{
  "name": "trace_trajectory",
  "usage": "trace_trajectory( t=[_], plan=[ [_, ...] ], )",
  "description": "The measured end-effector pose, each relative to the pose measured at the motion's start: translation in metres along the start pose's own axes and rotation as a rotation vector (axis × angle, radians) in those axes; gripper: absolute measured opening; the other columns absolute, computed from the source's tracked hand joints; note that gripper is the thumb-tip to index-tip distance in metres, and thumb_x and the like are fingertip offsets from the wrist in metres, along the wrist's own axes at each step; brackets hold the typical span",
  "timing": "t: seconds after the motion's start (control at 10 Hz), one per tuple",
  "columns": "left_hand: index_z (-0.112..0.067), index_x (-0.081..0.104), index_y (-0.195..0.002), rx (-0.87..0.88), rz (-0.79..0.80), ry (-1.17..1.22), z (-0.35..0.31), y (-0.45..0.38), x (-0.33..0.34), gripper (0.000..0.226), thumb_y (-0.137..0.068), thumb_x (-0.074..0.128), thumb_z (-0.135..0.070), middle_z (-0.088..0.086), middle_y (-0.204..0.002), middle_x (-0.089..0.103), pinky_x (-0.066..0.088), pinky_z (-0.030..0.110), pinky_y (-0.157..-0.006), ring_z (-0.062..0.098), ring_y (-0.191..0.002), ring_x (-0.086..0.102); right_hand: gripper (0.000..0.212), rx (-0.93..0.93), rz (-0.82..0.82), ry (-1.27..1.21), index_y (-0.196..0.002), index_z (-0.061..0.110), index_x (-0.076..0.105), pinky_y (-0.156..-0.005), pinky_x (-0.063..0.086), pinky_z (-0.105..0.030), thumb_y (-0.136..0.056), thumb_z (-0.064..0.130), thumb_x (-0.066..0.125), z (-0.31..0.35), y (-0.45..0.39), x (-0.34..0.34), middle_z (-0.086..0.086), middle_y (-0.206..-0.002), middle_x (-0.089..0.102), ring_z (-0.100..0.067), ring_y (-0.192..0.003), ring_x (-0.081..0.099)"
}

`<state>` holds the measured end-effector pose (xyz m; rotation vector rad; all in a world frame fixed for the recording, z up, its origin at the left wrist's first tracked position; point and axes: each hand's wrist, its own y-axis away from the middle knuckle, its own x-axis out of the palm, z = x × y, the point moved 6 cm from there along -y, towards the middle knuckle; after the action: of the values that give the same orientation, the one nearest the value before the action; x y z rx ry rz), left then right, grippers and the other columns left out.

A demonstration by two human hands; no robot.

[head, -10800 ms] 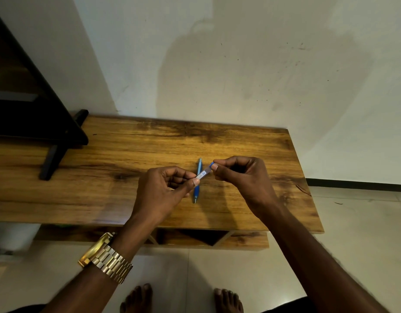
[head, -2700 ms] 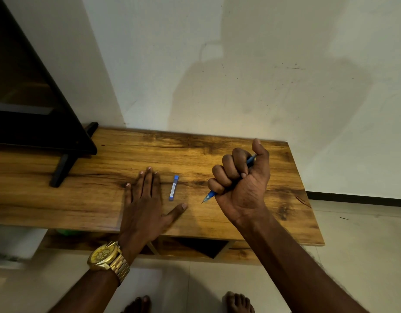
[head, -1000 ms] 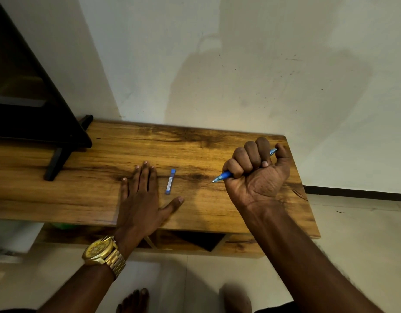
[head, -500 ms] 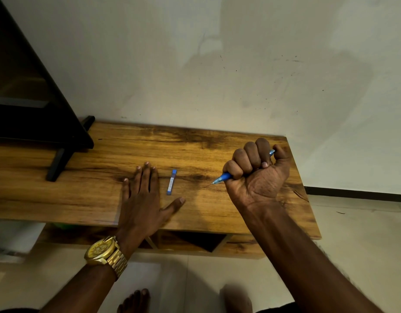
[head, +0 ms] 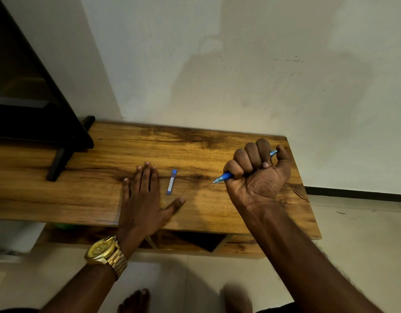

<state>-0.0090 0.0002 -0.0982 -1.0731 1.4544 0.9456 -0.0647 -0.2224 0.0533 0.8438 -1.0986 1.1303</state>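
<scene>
Mechanical pencil (head: 226, 176): in the right hand (head: 259, 177), over the right part of the worktop (head: 93, 195), nose pointing left and down. A thin lead (head: 208, 184) sticks out of the nose; I can't tell if it touches the wood. The fingers wrap the barrel in a full fist, with the thumb (head: 283, 154) curled at the far cap end. That reads as a clicking grip, not a writing one.

Left hand (head: 143, 206): palm down on the worktop, fingers straight, holding nothing. The lead case (head: 171, 182) lies on the worktop just right of those fingers, not touching them, and well left of the pencil nose.

Handling, my read:
- **Pencil:** light, stiff plastic with a smooth barrel, so it needs no hard squeeze.
- **Exposed lead:** this is the weak point. It is brittle and snaps under any side load or tap.
- **Grip:** hold mid-barrel, press only on the cap, and keep the nose off the wood.
- **Lead case:** small, light and slick. Pinch it by the long edges, because the cap end could pop open.
</scene>
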Motion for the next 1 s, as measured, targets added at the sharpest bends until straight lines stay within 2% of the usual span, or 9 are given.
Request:
trace_trajectory(
  t=[0.5, 0.7, 0.8, 0.9, 1.0],
  plan=[
    [-0.016, -0.006, -0.174, -0.003, 0.009, 0.022, 0.002, 0.001, -0.001, 0.132, -0.078, 0.005, -0.106, 0.006, -0.183, -0.016, 0.002, 0.058, -0.136, 0.025, -0.170, -0.013, 0.042, 0.015, 0.000, -0.001, -0.058, 0.025, 0.026, -0.044, 0.013, -0.023, -0.094, 0.043, 0.036, -0.001, -0.001, 0.000, 0.009, -0.053, 0.015, -0.010, -0.046, 0.012],
    [-0.016, -0.007, -0.174, -0.013, -0.008, 0.061, 0.003, -0.001, 0.000, 0.132, -0.077, 0.007, -0.106, 0.006, -0.183, -0.016, 0.001, 0.057, -0.136, 0.025, -0.169, -0.013, 0.052, 0.018, -0.022, -0.036, -0.059, 0.025, 0.025, -0.045, 0.012, -0.024, -0.104, 0.052, 0.027, -0.003, -0.002, -0.004, 0.009, -0.054, 0.015, -0.010, -0.046, 0.012],
    [-0.017, -0.005, -0.174, -0.011, 0.045, 0.111, 0.005, -0.003, 0.000, 0.133, -0.077, 0.014, -0.106, 0.006, -0.183, -0.016, -0.001, 0.056, -0.135, 0.025, -0.170, -0.013, 0.058, 0.017, -0.042, -0.058, -0.060, 0.025, 0.025, -0.044, 0.013, -0.024, -0.107, 0.059, 0.021, -0.002, -0.003, -0.009, 0.009, -0.054, 0.015, -0.010, -0.047, 0.012],
    [-0.018, 0.008, -0.174, -0.021, 0.067, 0.164, 0.006, -0.006, -0.008, 0.123, -0.084, 0.037, -0.097, 0.005, -0.184, -0.004, 0.004, 0.055, -0.135, 0.026, -0.171, -0.004, 0.058, 0.013, -0.050, -0.061, -0.060, 0.025, 0.025, -0.044, 0.014, -0.024, -0.107, 0.058, 0.021, 0.000, -0.004, -0.012, 0.008, -0.054, 0.015, -0.010, -0.047, 0.012],
    [-0.036, 0.066, -0.138, 0.014, -0.204, 0.511, 0.002, -0.002, -0.045, 0.055, -0.092, 0.066, -0.067, -0.008, -0.146, 0.066, 0.049, 0.051, -0.113, 0.021, -0.141, 0.056, 0.059, 0.003, -0.061, -0.066, -0.054, 0.024, 0.030, -0.044, 0.013, -0.025, -0.105, 0.053, 0.024, 0.004, -0.006, -0.014, 0.008, -0.054, 0.015, -0.010, -0.047, 0.012]
  ],
)
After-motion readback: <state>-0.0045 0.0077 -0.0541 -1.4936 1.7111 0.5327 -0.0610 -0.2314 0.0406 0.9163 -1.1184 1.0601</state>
